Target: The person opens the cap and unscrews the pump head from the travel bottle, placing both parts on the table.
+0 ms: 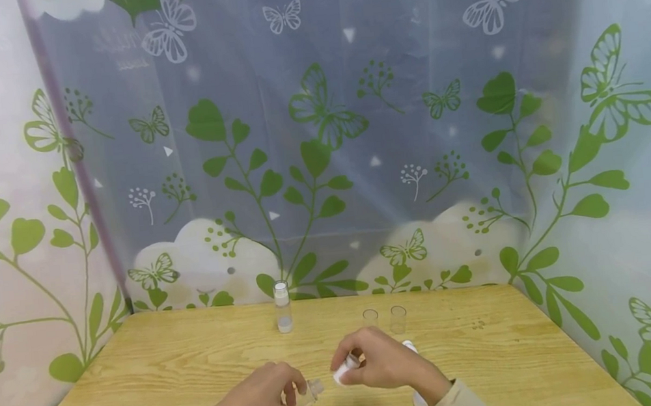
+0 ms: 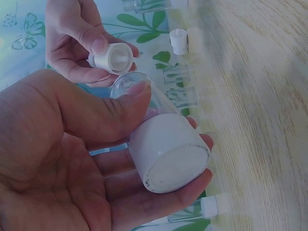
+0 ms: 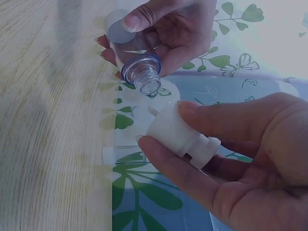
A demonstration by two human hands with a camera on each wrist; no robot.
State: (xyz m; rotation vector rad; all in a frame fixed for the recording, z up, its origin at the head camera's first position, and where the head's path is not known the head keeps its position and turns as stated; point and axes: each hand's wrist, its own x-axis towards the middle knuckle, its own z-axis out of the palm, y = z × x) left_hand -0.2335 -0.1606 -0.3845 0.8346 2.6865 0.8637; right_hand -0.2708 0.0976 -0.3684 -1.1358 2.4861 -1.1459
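My left hand (image 1: 267,395) grips a small clear bottle (image 3: 126,42) with a white base (image 2: 169,154), thumb on one side and fingers round the other. The bottle's bare threaded neck (image 3: 148,83) points toward my right hand (image 1: 384,357). Between thumb and fingers, the right hand pinches a white pump head (image 3: 171,129). Its hollow underside (image 2: 120,58) faces the bottle in the left wrist view. A small gap separates pump head and neck in the right wrist view. Both hands are above the wooden table (image 1: 159,369).
A pump bottle (image 1: 283,311) with its cap on stands upright at the table's back. Two clear caps (image 1: 370,316) stand behind my right hand. Another white pump head (image 2: 178,42) and a clear bottle (image 2: 147,5) show in the left wrist view. Patterned curtains (image 1: 323,183) enclose the table.
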